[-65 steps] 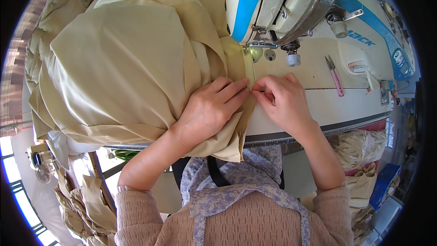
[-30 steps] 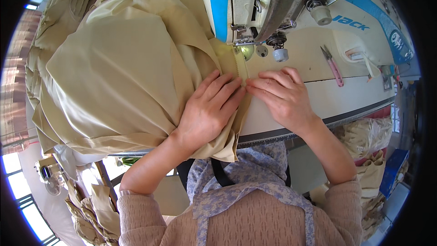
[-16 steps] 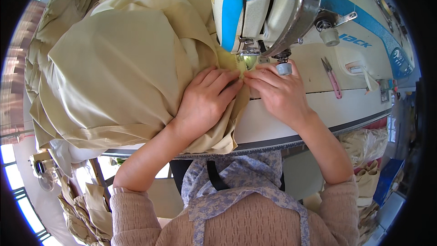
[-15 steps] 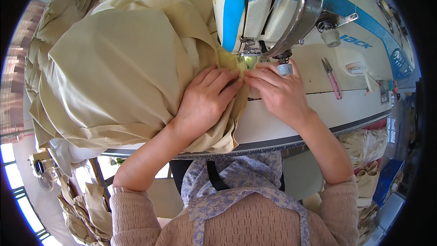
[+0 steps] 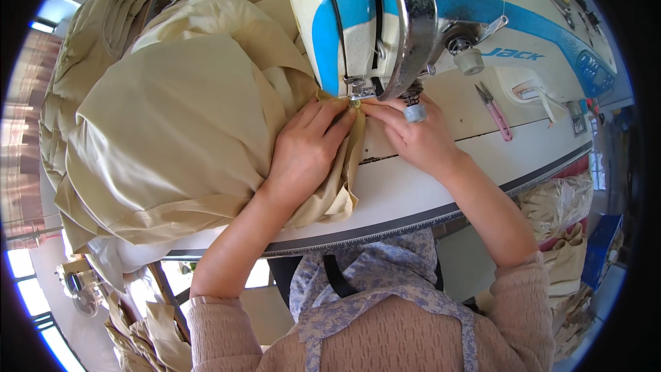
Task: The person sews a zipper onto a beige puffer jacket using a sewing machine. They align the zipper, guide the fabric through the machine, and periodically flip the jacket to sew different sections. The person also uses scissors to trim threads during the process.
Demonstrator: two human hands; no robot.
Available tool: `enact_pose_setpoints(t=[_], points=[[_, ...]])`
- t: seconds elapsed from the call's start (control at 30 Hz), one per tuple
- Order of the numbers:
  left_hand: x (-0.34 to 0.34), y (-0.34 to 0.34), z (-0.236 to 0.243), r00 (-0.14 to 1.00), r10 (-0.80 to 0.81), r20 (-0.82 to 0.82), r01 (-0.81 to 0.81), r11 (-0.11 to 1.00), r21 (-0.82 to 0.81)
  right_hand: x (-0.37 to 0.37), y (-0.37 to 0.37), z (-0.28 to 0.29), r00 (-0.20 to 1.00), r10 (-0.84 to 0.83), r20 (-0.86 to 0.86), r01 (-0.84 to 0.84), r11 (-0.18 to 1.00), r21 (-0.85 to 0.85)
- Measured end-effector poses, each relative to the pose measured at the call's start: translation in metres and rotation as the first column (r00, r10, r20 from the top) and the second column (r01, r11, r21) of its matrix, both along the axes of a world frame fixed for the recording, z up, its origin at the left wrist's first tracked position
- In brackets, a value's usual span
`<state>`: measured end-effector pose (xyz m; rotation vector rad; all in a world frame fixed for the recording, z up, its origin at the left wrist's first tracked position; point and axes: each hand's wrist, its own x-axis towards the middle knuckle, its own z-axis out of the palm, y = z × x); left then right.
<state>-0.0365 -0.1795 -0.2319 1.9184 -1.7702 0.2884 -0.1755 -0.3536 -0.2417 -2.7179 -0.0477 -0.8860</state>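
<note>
Change: both hands have advanced to the needle area of the sewing machine (image 5: 351, 21). The span of beige fabric (image 5: 165, 114) edge between fingertips and presser foot has shortened to almost nothing. This suggests the edge is being guided in at the machine, with little hand travel left at this position.

Fabric location: bulk heaped on the worktop (image 5: 406, 196) to the left of the machine head; narrow edge running from below the head toward the operator.

Left hand (image 5: 306, 148): palm down on the fabric, fingers outstretched, just left of the needle area. Right hand (image 5: 421, 139): fingers nearly together, tips just right of it. Whether either grip pinches the edge cannot be told.

Against the earlier frames: hands stood farther on the operator's side of the machine; the snips (image 5: 496, 114) remain to its right.
</note>
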Motion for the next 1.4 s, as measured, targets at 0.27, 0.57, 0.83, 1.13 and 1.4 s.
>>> enact_pose_setpoints(t=[0.27, 0.57, 0.83, 1.13, 1.4], points=[[0.005, 0.001, -0.003, 1.000, 0.005, 0.020, -0.003, 0.995, -0.101, 0.001, 0.002, 0.003, 1.000, -0.022, 0.001, 0.022, 0.999, -0.042], [0.007, 0.004, -0.006, 1.000, 0.010, 0.025, -0.006, 0.990, -0.139, 0.001, -0.001, -0.004, 0.997, -0.005, -0.080, 0.003, 1.000, -0.030], [0.013, 0.003, -0.015, 0.998, 0.016, 0.068, -0.004, 0.986, -0.166, -0.002, 0.002, -0.003, 0.982, -0.044, -0.184, 0.041, 0.999, -0.018], [0.019, -0.001, -0.019, 0.996, 0.016, 0.082, 0.001, 0.978, -0.206, -0.002, 0.003, -0.004, 0.984, -0.084, -0.154, 0.073, 0.994, -0.076], [0.016, 0.001, -0.018, 0.996, 0.024, 0.090, -0.006, 0.980, -0.197, 0.000, 0.006, 0.004, 0.989, -0.073, -0.128, 0.060, 0.993, -0.101]])
